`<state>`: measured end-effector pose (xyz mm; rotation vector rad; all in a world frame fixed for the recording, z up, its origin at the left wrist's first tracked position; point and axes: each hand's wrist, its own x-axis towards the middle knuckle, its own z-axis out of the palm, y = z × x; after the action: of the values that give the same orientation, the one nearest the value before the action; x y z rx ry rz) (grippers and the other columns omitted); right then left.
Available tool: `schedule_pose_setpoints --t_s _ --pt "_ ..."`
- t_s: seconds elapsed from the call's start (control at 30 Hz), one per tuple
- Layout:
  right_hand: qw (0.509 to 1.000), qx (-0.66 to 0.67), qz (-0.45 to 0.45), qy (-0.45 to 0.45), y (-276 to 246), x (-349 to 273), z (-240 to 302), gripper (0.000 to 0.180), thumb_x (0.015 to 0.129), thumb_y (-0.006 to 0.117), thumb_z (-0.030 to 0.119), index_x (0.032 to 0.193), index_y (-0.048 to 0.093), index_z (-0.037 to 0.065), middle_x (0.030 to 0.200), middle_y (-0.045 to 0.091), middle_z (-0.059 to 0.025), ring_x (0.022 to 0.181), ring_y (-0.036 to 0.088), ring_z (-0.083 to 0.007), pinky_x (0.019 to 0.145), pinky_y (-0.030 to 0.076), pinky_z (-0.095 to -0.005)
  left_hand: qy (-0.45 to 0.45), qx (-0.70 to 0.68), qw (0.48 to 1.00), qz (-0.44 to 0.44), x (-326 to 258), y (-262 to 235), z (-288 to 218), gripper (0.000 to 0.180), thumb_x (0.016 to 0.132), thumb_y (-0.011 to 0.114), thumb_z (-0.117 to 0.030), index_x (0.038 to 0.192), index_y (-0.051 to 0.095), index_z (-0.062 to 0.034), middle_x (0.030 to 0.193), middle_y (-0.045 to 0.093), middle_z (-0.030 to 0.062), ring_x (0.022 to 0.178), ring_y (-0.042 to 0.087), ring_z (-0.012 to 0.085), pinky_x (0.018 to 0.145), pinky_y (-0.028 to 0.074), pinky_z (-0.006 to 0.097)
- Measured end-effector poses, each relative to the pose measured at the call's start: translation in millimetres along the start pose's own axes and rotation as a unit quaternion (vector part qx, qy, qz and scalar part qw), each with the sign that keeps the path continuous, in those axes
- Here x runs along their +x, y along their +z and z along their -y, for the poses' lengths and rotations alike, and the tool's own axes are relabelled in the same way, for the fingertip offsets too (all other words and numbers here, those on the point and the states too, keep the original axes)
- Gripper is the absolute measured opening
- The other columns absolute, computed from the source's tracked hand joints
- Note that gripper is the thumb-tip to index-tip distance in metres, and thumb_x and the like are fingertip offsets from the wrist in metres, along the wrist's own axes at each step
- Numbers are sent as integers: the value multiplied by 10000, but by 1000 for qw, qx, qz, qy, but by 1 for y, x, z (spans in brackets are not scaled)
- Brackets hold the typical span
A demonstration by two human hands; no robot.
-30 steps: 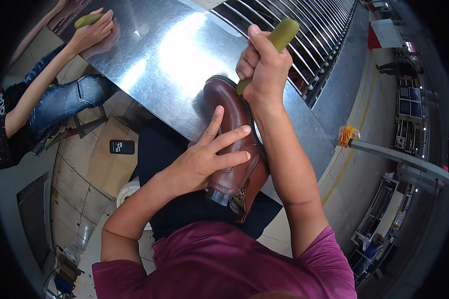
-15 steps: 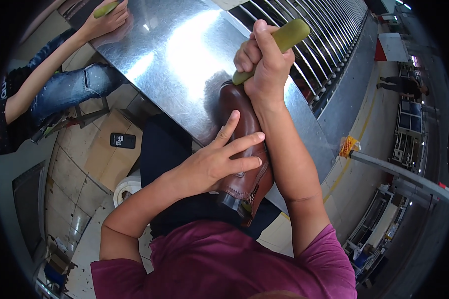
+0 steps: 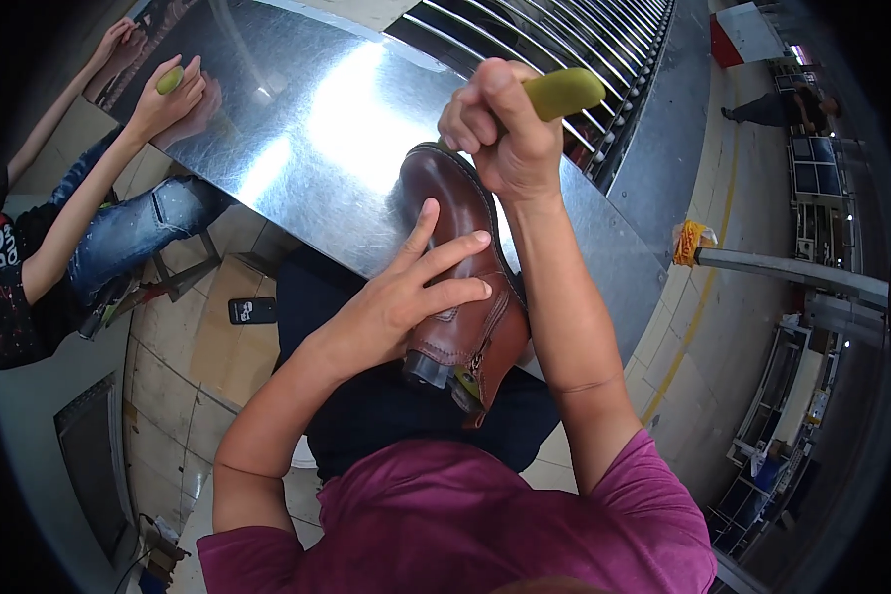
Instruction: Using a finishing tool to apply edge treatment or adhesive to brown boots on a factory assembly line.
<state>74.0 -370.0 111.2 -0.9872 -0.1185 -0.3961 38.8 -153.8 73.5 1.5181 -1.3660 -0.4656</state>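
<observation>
A brown leather boot with a side zipper lies tilted from my lap onto the metal table's edge, toe pointing away. Across its upper lies my left hand, fingers spread and pressed on the leather, holding it. My right hand is closed in a fist around a smooth olive-green bar, whose material I cannot tell. One end of the bar sticks out to the right; its other end sits at the boot's toe, mostly hidden by my fingers. From the boot's opening, a dark block and something green show.
The shiny metal table borders a roller conveyor at the back. At the left, a co-worker's hand holds a similar green piece. A phone lies on cardboard below. A metal bar juts in at right.
The whole view has shifted. My right fist has turned slightly at the boot's toe, the bar now tilting less upward. Another hand has come into view at the far left.
</observation>
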Motion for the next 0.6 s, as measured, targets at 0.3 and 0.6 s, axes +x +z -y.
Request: schedule_pose_setpoints --t_s 0.3,0.6 --pt "993 -105 -51 26 -20 -42 21 274 971 723 210 785 636 29 569 473 -13 500 478 -127 510 406 -288 -21 59 998 -2 17 5 -8 724 676 780 101 1321 621 -188 1609 422 104 1529 216 525 1203 353 543" --pt "943 9 -331 -28 -87 -185 109 402 1034 610 475 1010 608 74 583 422 8 538 494 -143 547 423 -301 12 402 915 24 81 9 -38 716 593 898 -100 1261 648 -158 1425 592 76 1392 482 439 1151 348 582"
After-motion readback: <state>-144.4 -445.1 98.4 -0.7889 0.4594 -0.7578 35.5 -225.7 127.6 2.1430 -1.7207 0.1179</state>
